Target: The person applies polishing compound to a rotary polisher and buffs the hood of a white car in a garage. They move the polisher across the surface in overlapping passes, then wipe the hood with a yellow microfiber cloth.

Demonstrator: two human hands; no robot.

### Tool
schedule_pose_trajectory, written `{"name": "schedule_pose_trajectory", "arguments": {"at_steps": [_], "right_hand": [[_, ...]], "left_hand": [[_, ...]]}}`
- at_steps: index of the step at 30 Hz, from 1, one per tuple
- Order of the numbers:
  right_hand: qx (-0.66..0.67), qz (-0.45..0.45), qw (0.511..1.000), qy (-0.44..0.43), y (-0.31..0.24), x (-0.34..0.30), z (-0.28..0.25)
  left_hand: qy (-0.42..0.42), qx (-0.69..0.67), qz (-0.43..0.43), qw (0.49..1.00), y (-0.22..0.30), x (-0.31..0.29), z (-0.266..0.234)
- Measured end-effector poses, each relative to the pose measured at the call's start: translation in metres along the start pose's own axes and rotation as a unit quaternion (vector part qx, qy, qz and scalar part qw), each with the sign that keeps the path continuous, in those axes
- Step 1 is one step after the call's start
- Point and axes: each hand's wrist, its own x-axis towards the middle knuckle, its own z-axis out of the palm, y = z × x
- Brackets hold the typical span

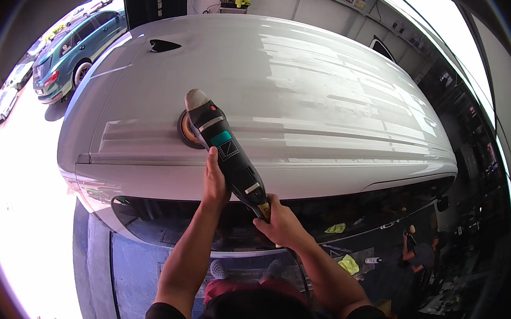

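Head view: black handheld polisher (226, 151) runs up-left from both gripping hands, left hand (214, 183) nearer its pad on the white car roof (331, 93), right hand (277, 223) at the tail.

We hold a black polisher (226, 148) on the white car roof (307, 98), its round pad (187, 130) flat against the paint. Our left hand (214, 183) grips the body, our right hand (279, 223) the rear handle.

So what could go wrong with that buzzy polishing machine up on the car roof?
The polisher has its pad near the white roof's edge, so it might slip off or scuff the paint there. Both hands, left hand and right hand, reach far forward, so the person might lose balance.
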Motion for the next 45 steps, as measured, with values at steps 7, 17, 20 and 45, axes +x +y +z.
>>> {"name": "schedule_pose_trajectory", "arguments": {"at_steps": [7, 17, 20, 45], "right_hand": [[-0.041, -0.008, 0.993, 0.107, 0.048, 0.005, -0.077], [-0.196, 0.033, 0.98, -0.011, 0.031, 0.057, -0.108], [-0.196, 0.089, 0.976, 0.037, 0.036, 0.058, -0.14], [-0.147, 0.092, 0.984, 0.035, -0.009, 0.12, -0.087]], "left_hand": [[-0.092, 0.511, -0.155, 0.841, 0.02, 0.053, 0.046], [0.023, 0.348, 0.146, 0.926, 0.037, 0.218, 0.028], [0.049, 0.333, 0.14, 0.931, -0.004, 0.226, 0.073], [-0.027, 0.239, 0.119, 0.963, 0.059, 0.27, 0.002]]}}
